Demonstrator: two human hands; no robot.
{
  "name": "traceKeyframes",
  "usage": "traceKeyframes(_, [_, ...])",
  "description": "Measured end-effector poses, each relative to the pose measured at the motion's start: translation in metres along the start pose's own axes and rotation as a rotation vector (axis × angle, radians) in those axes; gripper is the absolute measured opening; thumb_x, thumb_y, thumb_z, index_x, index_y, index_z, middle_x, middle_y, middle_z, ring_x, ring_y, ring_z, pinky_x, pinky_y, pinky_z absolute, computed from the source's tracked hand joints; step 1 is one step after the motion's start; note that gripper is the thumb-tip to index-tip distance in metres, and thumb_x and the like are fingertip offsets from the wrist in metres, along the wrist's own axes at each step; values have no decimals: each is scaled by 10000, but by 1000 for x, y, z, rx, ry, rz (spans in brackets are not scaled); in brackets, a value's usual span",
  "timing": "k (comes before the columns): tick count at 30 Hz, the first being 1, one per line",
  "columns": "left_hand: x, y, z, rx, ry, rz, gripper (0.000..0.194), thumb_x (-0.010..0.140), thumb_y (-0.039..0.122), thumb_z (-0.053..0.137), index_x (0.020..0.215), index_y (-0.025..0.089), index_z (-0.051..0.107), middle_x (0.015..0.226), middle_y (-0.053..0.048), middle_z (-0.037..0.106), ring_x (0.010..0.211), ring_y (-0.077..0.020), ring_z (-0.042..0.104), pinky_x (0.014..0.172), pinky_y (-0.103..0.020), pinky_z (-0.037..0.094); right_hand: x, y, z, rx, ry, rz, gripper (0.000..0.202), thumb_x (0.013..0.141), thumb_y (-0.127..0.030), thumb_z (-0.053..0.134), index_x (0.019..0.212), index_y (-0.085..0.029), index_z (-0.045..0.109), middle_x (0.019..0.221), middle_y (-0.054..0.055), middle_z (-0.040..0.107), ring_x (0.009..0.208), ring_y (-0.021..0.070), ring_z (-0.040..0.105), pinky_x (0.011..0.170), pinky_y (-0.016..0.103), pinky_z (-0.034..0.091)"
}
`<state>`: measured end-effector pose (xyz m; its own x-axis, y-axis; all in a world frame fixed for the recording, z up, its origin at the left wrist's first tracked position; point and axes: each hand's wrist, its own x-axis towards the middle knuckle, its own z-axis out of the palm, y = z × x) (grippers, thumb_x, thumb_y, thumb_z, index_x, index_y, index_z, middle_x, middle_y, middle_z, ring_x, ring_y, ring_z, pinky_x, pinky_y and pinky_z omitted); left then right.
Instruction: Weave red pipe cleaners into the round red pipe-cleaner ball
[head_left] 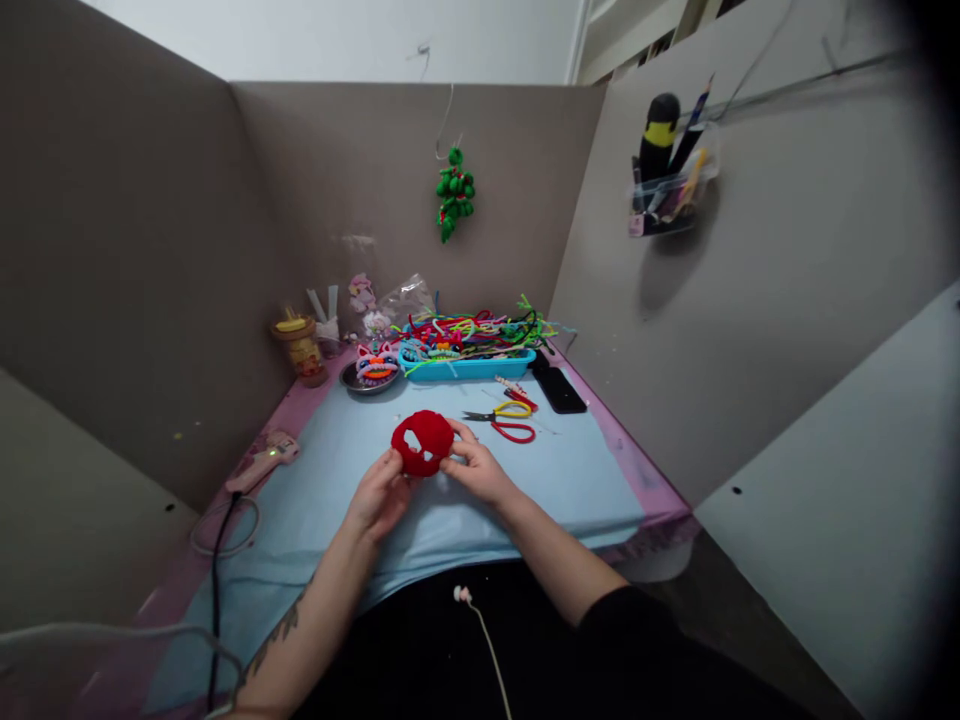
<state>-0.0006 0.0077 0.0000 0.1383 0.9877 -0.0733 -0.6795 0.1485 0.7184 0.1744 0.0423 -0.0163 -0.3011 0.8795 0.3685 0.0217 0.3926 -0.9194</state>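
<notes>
- Centrally, a red disc-shaped piece (433,432) is held just above the table, in front of the wearer; openings in it show the pale blue behind.
- Left hand (381,492): grasps the lower left edge, thumb on the near face. Right hand (480,470): grasps the right edge between thumb and fingers. Grip appears light, presumably so that the face stays unobstructed and the rim does not crease.
- Light blue cloth (592,475) covers most of the pink table surface, probably as protection.
- Scissors (493,416) with one yellow and one red handle lie just beyond the right hand, blades leftward, handles to the right; placement suits a right-handed pick-up.
- Blue tray (472,370) at the back contains a tangle of coloured stems (480,335), apparently to confine loose ends. A black phone (561,390) lies to its right, out of the working area.
- Metal dish (367,387), left of the tray, carries a multicoloured animal-face ornament (376,366), seemingly parked apart.
- Pink glue gun (264,464), green light showing, rests at the left edge, cable led toward the wearer; a hot tip would justify that distance.
- Green leafy ornament (455,195) hangs on the rear partition, off the table.
</notes>
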Motion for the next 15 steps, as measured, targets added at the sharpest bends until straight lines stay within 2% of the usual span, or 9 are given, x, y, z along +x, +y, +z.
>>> traceKeyframes(3, [13, 11, -1, -96, 54, -7, 300, 872, 218, 621, 1169, 210, 661, 1125, -44, 711, 1050, -229, 650, 901, -331, 510, 5, 1, -17, -31, 9, 46, 280, 774, -458, 685, 954, -256, 753, 1432, 87, 477, 1314, 274, 468, 1072, 434, 378])
traceKeyframes(6, [34, 24, -10, -240, 190, -27, 301, 914, 182, 541, 1180, 272, 649, 1062, -35, 736, 1004, -199, 674, 926, -376, 512, 15, 4, -40, -76, 47, 112, 252, 798, -412, 653, 975, -256, 743, 1388, 101, 506, 1235, 264, 535, 986, 439, 449])
traceKeyframes(8, [50, 32, -17, -333, 220, -49, 308, 936, 194, 500, 1191, 289, 642, 1022, -38, 748, 963, -196, 688, 941, -413, 507, 27, 6, -57, -141, 63, 113, 228, 799, -383, 645, 949, -243, 745, 1313, 105, 553, 1198, 253, 556, 963, 429, 461])
traceKeyframes(11, [70, 39, -19, -404, 217, -70, 324, 947, 217, 470, 1221, 294, 626, 1020, -55, 754, 993, -223, 689, 952, -462, 495, 57, 6, -80, -270, 74, 69, 195, 787, -341, 643, 910, -227, 743, 1226, 98, 602, 1143, 242, 580, 910, 395, 482])
traceKeyframes(15, [93, 48, -13, -394, 183, -95, 340, 939, 233, 485, 1254, 282, 605, 1068, -67, 745, 1028, -249, 680, 974, -513, 471, 116, 3, -102, -419, 144, -50, 154, 806, -290, 603, 854, -215, 729, 1105, 82, 659, 1107, 227, 591, 926, 374, 464])
